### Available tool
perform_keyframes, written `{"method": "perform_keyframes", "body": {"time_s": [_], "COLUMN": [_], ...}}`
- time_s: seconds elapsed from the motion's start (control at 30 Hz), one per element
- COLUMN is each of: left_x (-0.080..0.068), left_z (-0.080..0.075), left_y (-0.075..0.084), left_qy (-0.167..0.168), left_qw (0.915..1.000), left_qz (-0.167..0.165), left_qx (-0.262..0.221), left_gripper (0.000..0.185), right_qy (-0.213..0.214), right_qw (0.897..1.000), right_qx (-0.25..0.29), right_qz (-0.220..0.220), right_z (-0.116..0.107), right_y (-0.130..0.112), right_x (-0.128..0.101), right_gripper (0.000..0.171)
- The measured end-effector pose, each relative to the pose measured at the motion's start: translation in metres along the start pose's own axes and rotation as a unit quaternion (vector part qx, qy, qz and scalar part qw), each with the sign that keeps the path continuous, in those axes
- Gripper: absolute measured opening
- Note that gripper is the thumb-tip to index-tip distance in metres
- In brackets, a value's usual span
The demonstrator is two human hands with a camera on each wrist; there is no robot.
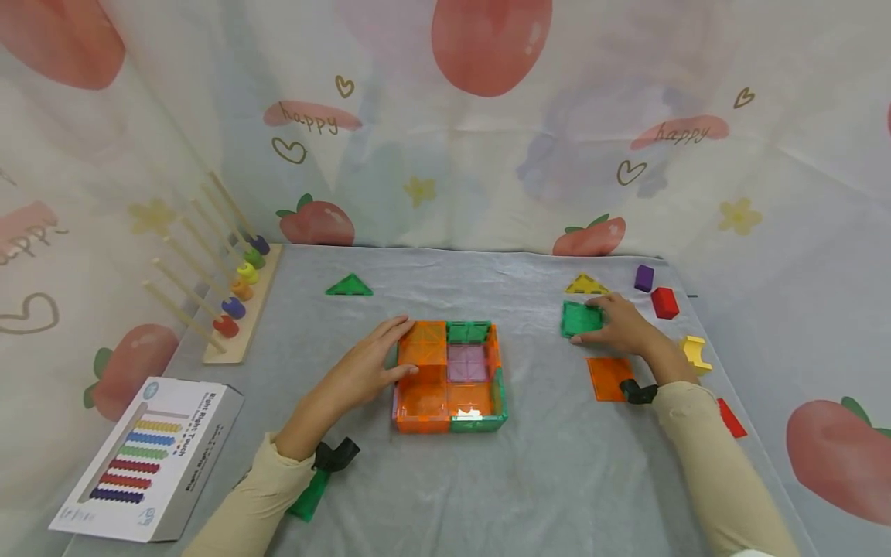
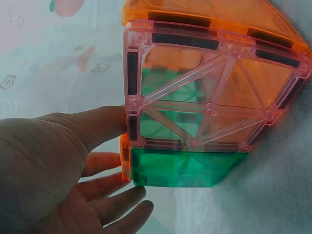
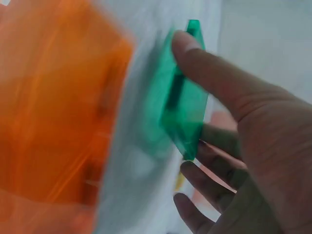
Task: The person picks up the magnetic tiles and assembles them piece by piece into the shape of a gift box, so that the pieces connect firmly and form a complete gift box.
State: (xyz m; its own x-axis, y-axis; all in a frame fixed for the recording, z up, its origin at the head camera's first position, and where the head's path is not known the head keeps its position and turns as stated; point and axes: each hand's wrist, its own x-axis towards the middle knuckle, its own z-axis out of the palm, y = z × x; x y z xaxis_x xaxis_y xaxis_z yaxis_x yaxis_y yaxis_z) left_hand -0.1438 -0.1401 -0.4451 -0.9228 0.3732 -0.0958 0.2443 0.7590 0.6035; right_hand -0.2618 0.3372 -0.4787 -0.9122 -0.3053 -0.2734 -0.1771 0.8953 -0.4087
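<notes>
The box (image 1: 421, 425) has walls (image 1: 499, 394) and one orange top square (image 1: 425, 340), with seemingly three gaps left; the left hand (image 1: 365, 363) touches it loosely, the right hand (image 1: 622, 329) pinches a green square (image 1: 575, 320).

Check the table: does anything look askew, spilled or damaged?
Nothing looks spilled, damaged or plainly askew. The magnetic-tile box has its orange top tile over just the far-left corner, which looks unfinished rather than wrong. One green piece is partly hidden by the left sleeve, so I can't vouch for it.

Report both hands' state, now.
Left hand: open, touching the orange, green and pink translucent plastic box.
Right hand: holding a green translucent square plastic tile.
</notes>
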Motion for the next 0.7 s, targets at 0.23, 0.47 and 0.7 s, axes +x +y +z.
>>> {"method": "perform_keyframes", "body": {"time_s": [0.23,0.47,0.7], "left_x": [0.002,0.001,0.001], "left_z": [0.001,0.0,0.0], "left_y": [-0.001,0.0,0.0], "left_qy": [0.001,0.001,0.002], "left_qw": [1.0,1.0,0.9999], "left_qz": [0.004,0.006,0.01], "left_qx": [0.005,0.005,0.007], "left_gripper": [0.08,0.079,0.079], "right_qy": [0.044,0.029,0.02], "right_qw": [0.995,0.979,0.972], "right_qx": [0.031,0.008,-0.03], "right_qz": [-0.087,-0.202,-0.23], "right_z": [-0.002,0.019,0.037], "right_y": [-0.085,-0.168,-0.195], "right_x": [-0.009,-0.014,-0.008], "right_gripper": [0.093,0.081,0.079]}}
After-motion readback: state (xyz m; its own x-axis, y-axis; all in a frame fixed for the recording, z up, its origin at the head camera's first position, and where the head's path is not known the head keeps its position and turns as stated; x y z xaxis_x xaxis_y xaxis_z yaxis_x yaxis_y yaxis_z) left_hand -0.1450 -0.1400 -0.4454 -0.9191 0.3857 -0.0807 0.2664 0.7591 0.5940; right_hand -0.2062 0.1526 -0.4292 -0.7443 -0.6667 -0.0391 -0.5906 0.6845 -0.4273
